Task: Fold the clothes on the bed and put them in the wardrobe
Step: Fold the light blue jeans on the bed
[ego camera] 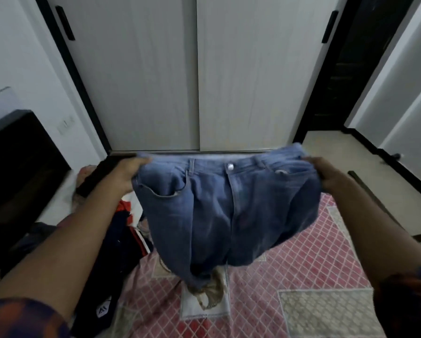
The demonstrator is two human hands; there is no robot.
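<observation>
Blue denim jeans hang in the air over the bed with a pink diamond-patterned bedspread, their front, with button and fly, facing the camera. The left hand grips one end of the waistband, fingers curled round the cloth. The right hand grips the other end in the same way, so the band is stretched wide between them. The legs drop down and bunch at the bottom; whether they touch the bed I cannot tell.

On the left side of the bed lies a heap of dark navy and orange clothes, not yet folded. Straight ahead stands the wardrobe with pale sliding doors, both doors closed.

The step in hand looks like the start of folding this one garment: it is held up and squared, with no fold made. The next move probably calls for bringing the two hands together to lay one leg over the other, or for lowering the jeans flat onto the bed first. Denim is heavy and fairly stiff, so the seams should be lined up before creasing. Putting the jeans away will need one hand free to slide a wardrobe door open.
</observation>
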